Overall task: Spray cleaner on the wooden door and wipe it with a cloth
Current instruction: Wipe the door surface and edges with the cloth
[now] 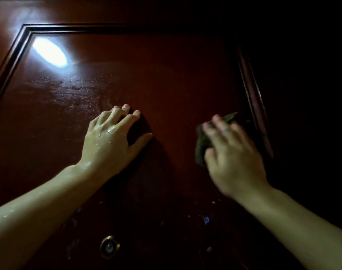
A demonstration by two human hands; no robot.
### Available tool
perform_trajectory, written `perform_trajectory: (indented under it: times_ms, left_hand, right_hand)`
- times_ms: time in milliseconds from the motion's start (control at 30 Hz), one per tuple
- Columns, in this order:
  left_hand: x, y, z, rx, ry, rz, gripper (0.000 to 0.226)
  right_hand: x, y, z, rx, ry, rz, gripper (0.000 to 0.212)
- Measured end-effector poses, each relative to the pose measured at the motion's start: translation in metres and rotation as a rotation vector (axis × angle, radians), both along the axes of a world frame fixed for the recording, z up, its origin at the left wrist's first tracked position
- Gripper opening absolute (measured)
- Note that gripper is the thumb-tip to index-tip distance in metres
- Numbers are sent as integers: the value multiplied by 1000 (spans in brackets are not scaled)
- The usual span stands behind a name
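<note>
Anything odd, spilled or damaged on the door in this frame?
Nothing is damaged. A wet streaky patch sits left of the left hand, unwiped, on the door. Small bright specks dot the lower door. The right hand presses the cloth; it is motion-blurred.

Your left hand and its forearm are bare, with no sleeve, glove, ring, watch or band in view, and both carry a wet sheen: droplets glint across the knuckles, the back of the hand and the wrist, with fainter streaks further down the forearm. Your right hand and forearm are likewise bare and unadorned, and show no such sheen. The right hand is blurred, so its finer surface detail cannot be read.
</note>
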State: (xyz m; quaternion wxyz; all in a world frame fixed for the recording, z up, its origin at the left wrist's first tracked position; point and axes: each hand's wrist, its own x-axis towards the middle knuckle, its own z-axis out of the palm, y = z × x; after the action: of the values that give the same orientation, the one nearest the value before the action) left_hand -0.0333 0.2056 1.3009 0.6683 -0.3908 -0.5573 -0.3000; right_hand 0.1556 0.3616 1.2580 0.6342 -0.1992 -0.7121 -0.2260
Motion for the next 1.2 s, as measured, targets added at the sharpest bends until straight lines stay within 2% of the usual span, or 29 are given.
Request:
perform_trajectory:
  times_ms: [67, 133, 267, 367, 433, 500, 567, 633, 733, 800, 833, 900, 1033, 1100, 1200]
  left_hand:
    - [1, 0, -5, -11, 3, 4, 70]
    - [1, 0, -9, -19, 11, 13, 67]
    - [-5, -9, -9, -73, 31, -22, 54]
    - [-12, -26, -6, -154, 71, -116, 44]
    - [-19, -42, -5, -214, 82, -122, 46]
    - [-30, -59, -6, -227, 79, -71, 50]
    - [-47, -76, -8, -185, 65, -30, 52]
    - [-67, -88, -10, -108, 36, -22, 51]
    - [-93, -99, -17, 23, -24, -35, 50]
    - [-104, -106, -23, 90, -45, -34, 49]
    - [-109, -109, -25, 103, -48, -32, 49]
    - [-118, -119, -26, 103, -47, -27, 49]
    - [-139, -146, -25, 91, -36, 4, 52]
    - [-149, -159, -24, 90, -56, 20, 54]
    - [-164, -171, -25, 87, -98, 21, 60]
  right_hand:
    - [3, 0, 20, -140, 126, 18, 55]
    - [-14, -14, 28, -171, 171, 16, 55]
    - [-72, -58, 7, 138, -51, 30, 56]
    - [-76, -62, 8, 219, -195, 26, 59]
    - [-63, -56, 30, 121, -121, -13, 62]
    - [-55, -55, 53, -70, 10, -14, 57]
    - [-66, -63, 55, -130, 73, -4, 56]
    - [-94, -82, 35, -4, 38, -19, 57]
    - [-136, -111, -3, 200, -133, 52, 55]
    - [-147, -120, -10, 231, -222, 84, 56]
    - [-149, -120, -5, 246, -197, 69, 58]
    - [-145, -118, 17, 188, -103, 16, 61]
    - [-145, -130, 58, -128, 88, 0, 57]
    - [-171, -149, 51, -54, 104, 4, 56]
    - [-219, -180, 18, 201, -64, 78, 57]
